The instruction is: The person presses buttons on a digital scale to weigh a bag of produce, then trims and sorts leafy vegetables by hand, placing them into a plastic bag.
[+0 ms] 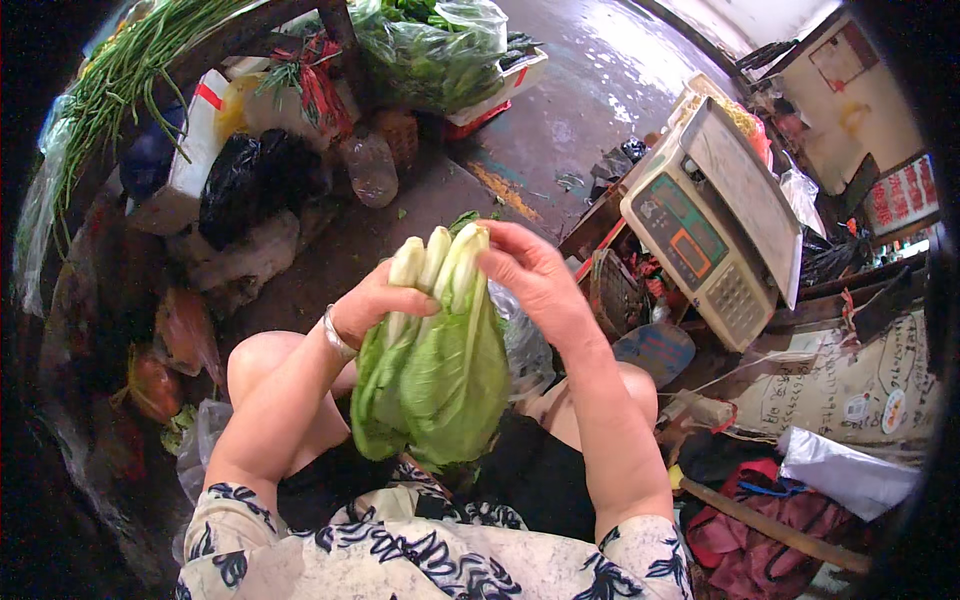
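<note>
A bunch of leafy green vegetables (454, 382) with several pale stem ends hangs leaves-down above my lap. My left hand (382, 300) grips the bunch near its stems, the thumb lying across the front; a silver bangle circles that wrist. At the upper right of the bunch, my right hand (529, 270) has its fingertips and thumb around the rightmost white stem (469, 244). Behind the leaves, part of a clear plastic bag (525, 345) shows beside my right knee. The far side of the bunch is hidden.
A digital scale (697, 232) stands to the right. Long beans (120, 90) hang at the upper left, above a black plastic bag (255, 184). Bagged greens (431, 67) sit ahead. A wooden stick (780, 529) crosses dark red cloth (772, 555) at the lower right.
</note>
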`<state>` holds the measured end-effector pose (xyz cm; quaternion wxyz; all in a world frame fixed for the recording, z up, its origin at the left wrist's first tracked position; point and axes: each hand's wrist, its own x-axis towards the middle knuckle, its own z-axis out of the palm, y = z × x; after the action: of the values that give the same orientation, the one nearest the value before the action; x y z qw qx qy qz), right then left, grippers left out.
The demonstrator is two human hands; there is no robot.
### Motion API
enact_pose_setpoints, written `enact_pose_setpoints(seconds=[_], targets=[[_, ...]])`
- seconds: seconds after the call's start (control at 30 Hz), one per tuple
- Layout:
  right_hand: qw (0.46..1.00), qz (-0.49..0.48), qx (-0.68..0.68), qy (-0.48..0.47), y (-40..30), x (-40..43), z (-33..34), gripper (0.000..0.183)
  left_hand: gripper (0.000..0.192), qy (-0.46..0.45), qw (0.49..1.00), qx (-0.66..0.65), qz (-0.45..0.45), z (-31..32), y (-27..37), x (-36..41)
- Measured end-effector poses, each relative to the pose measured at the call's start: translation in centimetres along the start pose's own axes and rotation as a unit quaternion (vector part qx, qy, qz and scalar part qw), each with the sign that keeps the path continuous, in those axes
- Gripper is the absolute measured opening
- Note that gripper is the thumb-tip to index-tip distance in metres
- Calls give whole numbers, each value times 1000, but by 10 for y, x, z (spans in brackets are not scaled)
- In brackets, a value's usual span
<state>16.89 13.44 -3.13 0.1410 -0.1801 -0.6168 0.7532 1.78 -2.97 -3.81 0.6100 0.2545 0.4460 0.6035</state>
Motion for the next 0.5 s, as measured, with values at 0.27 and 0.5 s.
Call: enact_pose_setpoints(seconds=[0.27, 0.5], targets=[[975, 16, 219, 38, 4, 3, 8, 30, 34, 92, 989, 82, 77, 7, -3, 5], [922, -74, 378, 28, -35, -10, -31, 54, 37, 101, 984, 52, 134, -15, 37, -11]])
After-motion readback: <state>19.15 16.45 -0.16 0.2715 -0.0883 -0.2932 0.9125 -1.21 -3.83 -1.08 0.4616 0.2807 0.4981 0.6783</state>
